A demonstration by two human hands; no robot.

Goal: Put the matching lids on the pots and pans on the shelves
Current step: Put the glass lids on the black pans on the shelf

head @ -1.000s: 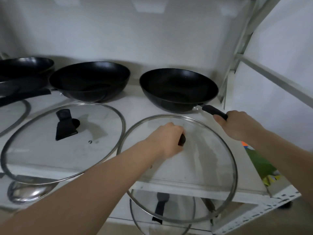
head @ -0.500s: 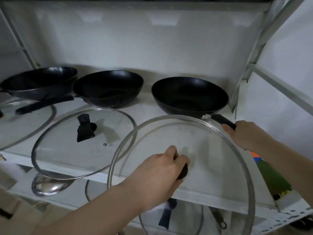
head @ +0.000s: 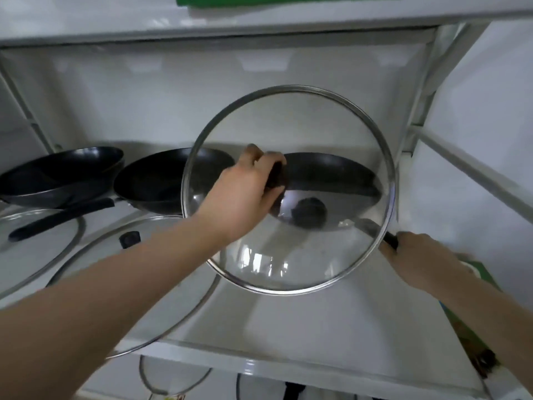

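My left hand (head: 245,192) grips the black knob of a large glass lid (head: 311,255) with a steel rim, held tilted in the air in front of the right-hand black wok (head: 331,171). That wok sits on the white shelf (head: 288,336) and shows through the glass. My right hand (head: 421,258) holds the wok's black handle (head: 390,241) at the lid's lower right edge. Two more black woks, the middle one (head: 153,183) and the left one (head: 57,174), stand further left. Two glass lids lie flat on the shelf: one with a black knob (head: 129,239) and one at the far left (head: 34,255).
An upper shelf board (head: 259,27) runs overhead, close above the raised lid. A white frame upright (head: 424,96) stands at the right. More glass lids (head: 173,379) lie on the shelf below. A green object (head: 473,319) pokes out at the right edge.
My left hand has lifted the glass lid off the shelf and carried it up and back, tilted in front of the right wok. My right hand stays on the wok handle.
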